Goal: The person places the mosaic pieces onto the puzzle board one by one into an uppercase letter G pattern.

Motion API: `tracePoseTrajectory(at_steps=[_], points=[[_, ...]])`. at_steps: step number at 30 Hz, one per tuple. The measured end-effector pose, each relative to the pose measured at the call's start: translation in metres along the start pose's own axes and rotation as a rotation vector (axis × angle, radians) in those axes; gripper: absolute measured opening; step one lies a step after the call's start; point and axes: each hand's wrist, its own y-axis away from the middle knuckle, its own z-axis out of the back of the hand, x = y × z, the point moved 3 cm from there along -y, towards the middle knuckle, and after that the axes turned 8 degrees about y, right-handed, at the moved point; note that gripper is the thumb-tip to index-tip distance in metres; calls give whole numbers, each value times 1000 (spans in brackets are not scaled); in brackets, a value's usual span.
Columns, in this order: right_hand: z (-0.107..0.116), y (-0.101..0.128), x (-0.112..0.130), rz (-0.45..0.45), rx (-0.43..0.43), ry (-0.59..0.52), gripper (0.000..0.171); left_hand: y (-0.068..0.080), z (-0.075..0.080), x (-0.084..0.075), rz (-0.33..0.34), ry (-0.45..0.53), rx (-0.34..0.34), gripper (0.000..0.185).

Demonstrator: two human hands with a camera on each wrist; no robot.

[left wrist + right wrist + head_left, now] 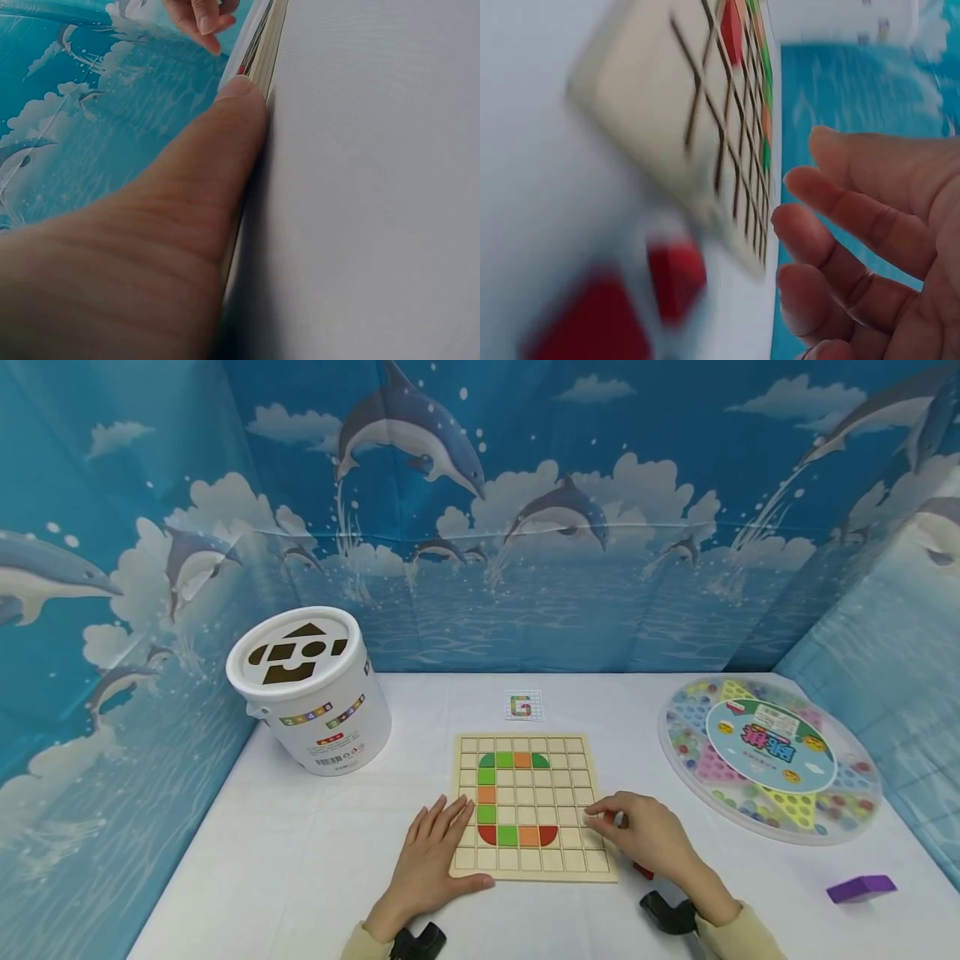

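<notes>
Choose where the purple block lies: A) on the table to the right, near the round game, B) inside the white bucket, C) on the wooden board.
A: the purple block lies on the table, just below the round game.

A small card lying beyond the wooden grid board shows a coloured letter G. The white bucket carries strips of small digits and a barcode (too small to read). The round game box bears Chinese characters, illegible here.
</notes>
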Motion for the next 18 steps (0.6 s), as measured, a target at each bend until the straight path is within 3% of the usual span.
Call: tracePoseTrajectory(at_steps=[6, 12, 18], points=[[18, 10, -35, -175, 83, 50, 24, 0, 0, 0, 0, 2, -2, 97], [19, 15, -59, -213, 151, 77, 32, 1, 0, 0, -5, -8, -3, 97], [15, 18, -68, -245, 134, 69, 30, 0, 1, -1, -5, 10, 1, 97]])
